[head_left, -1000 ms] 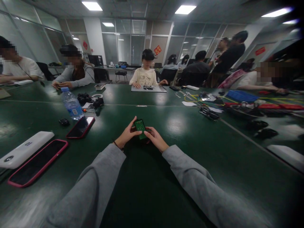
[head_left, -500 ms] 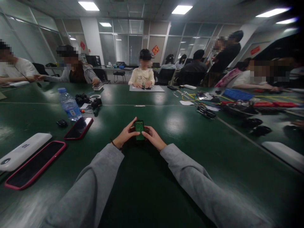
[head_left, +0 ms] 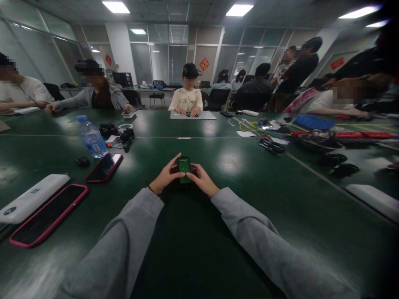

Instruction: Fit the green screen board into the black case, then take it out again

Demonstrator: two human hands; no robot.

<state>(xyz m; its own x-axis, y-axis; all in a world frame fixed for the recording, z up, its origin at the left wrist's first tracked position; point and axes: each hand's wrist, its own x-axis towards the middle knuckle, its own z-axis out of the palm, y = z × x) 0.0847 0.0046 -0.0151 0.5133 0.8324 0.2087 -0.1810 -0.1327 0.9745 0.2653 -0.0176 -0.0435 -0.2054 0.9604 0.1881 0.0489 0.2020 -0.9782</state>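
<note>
Head view, both forearms in grey sleeves stretched out over the dark green table. Small green rectangular circuit board held just above the table's middle, well in from the near edge. Left hand pinches the board's left side, thumb along the edge. Right hand pinches the right side, fingertips curled against the lower corner. Both hands closed on the board; neither is free.

Handling judgement: board looks light, thin and stiff, with fine components on its face that would likely be fragile. Best gripped by the bare edges, as now, not on the face.

Toward the table's left edge: red-cased phone, clear plastic water bottle, white power bank beside a pink-cased phone. Other people sit along the far edge.
</note>
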